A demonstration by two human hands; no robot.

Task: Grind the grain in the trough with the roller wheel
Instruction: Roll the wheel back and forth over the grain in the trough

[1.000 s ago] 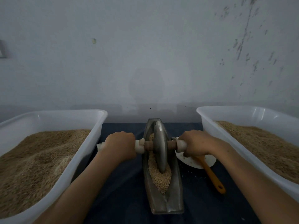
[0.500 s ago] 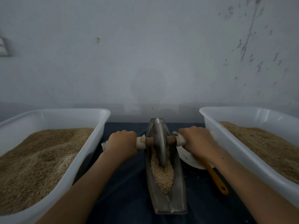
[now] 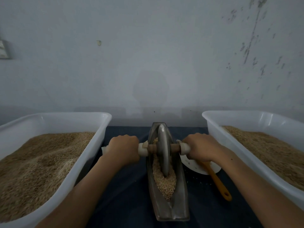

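The grain [image 3: 165,180] lies in a pile inside the long metal trough [image 3: 177,203], which sits on the dark table [image 3: 128,186] between two white tubs. The roller wheel [image 3: 163,150] stands upright in the trough, toward its far end, with its edge pressed into the grain. The left hand [image 3: 123,149] has its fingers curled tight around the white handle on one side of the wheel, and the right hand [image 3: 201,148] holds the handle on the other side the same way. This looks like the middle of the grinding. Next, I think the wheel needs to roll toward the person, over the pile below both grips. The trough walls are close on each side of the wheel, so it should stay straight. Just under the right grip are a white plate [image 3: 197,167] and an orange spoon handle [image 3: 217,181]. The left tub [image 3: 92,150] is near the left grip, and the right tub [image 3: 218,140] is near the right grip.
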